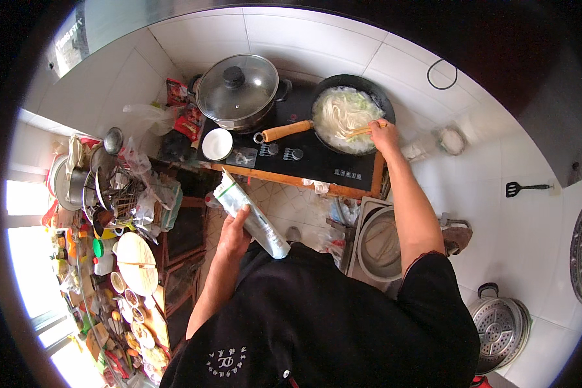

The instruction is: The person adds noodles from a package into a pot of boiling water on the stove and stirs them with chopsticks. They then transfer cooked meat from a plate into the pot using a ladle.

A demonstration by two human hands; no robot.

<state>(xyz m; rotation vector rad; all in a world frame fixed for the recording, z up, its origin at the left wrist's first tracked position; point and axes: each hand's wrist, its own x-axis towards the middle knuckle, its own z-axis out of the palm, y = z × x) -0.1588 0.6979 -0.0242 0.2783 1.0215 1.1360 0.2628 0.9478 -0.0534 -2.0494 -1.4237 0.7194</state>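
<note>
My right hand point(384, 136) grips a pair of wooden chopsticks point(359, 131), their tips among pale noodles point(342, 111) in a dark wok point(390, 104). Whitish liquid and some green pieces surround the noodles. The wok's wooden handle point(286, 131) points left across the black cooktop point(298, 167). Lower down, my left hand point(236, 230) is wrapped around a tilted plastic packet of dry noodles point(254, 216), its torn upper end towards the cooktop. A white bowl point(217, 144) sits on the cooktop's left side, in front of a glass-lidded pot point(237, 92).
At right are a sink with a metal basin point(380, 245), a slotted spatula point(528, 187) on the wall and steamer trays point(499, 334). Red packets point(189, 121) lie left of the pot. A dish rack point(119, 189) and a counter with a round wooden board point(136, 276) and several bowls stand left.
</note>
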